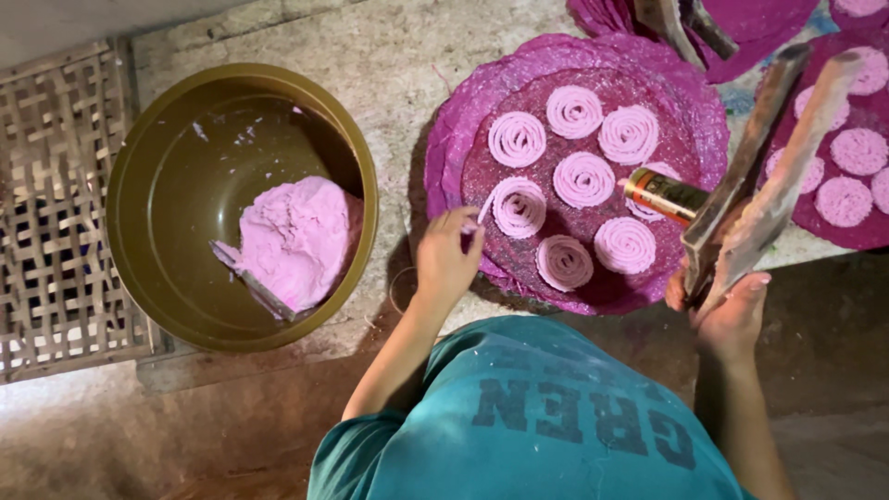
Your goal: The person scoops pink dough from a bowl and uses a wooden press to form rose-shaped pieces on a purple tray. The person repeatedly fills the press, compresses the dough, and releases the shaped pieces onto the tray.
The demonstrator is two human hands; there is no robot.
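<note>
A round purple mat (463, 139) lies on the stone floor and carries several pink dough spirals (583, 178). My left hand (446, 261) reaches to the mat's near left edge and pinches a thin pink dough strand (482, 209) that leads to one spiral (519, 207). My right hand (732, 310) grips the two long wooden handles of a dough press (773, 157). The press's brass-coloured cylinder (665, 194) hangs over the right side of the mat, and its nozzle end points at the spirals.
An olive-brown bowl (139, 167) at the left holds a lump of pink dough (301, 236) with a flat scraper (250, 278) stuck in it. A woven bamboo lattice (56, 204) lies further left. More purple mats with spirals (857, 153) lie at the right and top.
</note>
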